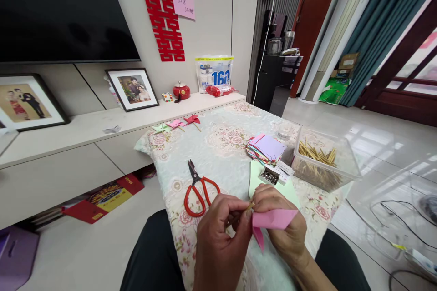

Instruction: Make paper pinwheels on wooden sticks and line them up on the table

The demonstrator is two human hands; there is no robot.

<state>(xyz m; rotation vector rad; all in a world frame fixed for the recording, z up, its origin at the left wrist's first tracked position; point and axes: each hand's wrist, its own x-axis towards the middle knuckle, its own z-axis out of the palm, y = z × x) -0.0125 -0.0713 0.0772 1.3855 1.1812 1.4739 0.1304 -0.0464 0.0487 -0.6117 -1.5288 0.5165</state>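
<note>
My left hand (223, 232) is closed, pinching a thin tan stick (251, 206) between thumb and fingers. Against it, my right hand (290, 243) grips a pink paper pinwheel (275, 219), whose folded blades stick out over the fingers. The fingertips of both hands meet where stick and paper come together; the exact join is hidden. Just beyond them, a small open box of metal pins (269, 176) rests on light green paper (255, 173). Red-handled scissors (195, 191) lie to the left, blades slightly apart.
Colored paper squares (268, 146) are stacked behind the pin box. At the right stands a clear plastic bin (348, 163) with many sticks (317, 154). Three finished pinwheels (175, 123) lie at the far left of the flowered tablecloth (225, 136). A tape roll (284, 131) sits near the bin.
</note>
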